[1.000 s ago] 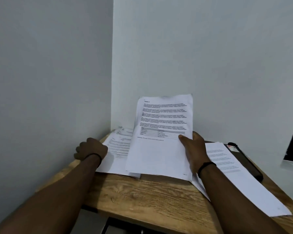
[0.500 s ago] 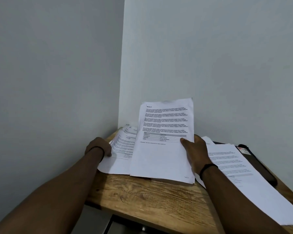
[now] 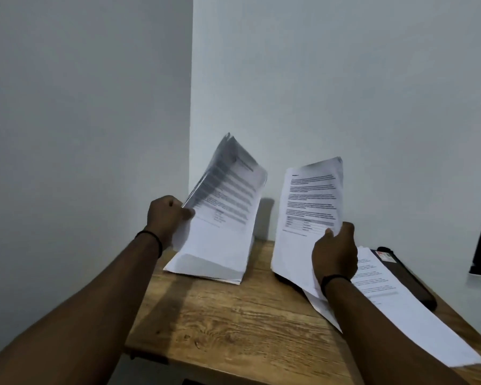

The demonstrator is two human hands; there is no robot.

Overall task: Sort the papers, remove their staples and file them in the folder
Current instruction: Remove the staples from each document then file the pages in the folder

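**Two bundles lifted apart, one in each hand**

Half a second ago the thick bundle of white printed sheets (image 3: 222,218) lay flat on the wooden counter (image 3: 233,323) under the left hand (image 3: 165,215). That hand has now raised it by its left edge, fingers curled round the paper with the thumb on top. Its lower edge still rests on the counter and its upper pages fan loose and blurred with motion. The second set of white printed pages with a small grey table (image 3: 311,201), which overlapped that bundle before, has swung clear to its right. The right hand (image 3: 334,252) pinches this set at its lower right, thumb on the face and fingers behind, and holds it near upright.

In my judgement this is still sorting: the two sets are being separated and compared, and no staple has been touched.

The paper is thin and limp, bowing under its own weight, so the fanned bundle could spill sheets if tipped further. Right of the lifted bundle, beyond the right hand, a flat stack of white printed papers (image 3: 395,309) lies on the counter, overhanging its front edge. Behind that stack lies a long dark flat object with a small label (image 3: 408,276), possibly the folder, though I cannot tell. The counter is warm brown wood with strong grain.
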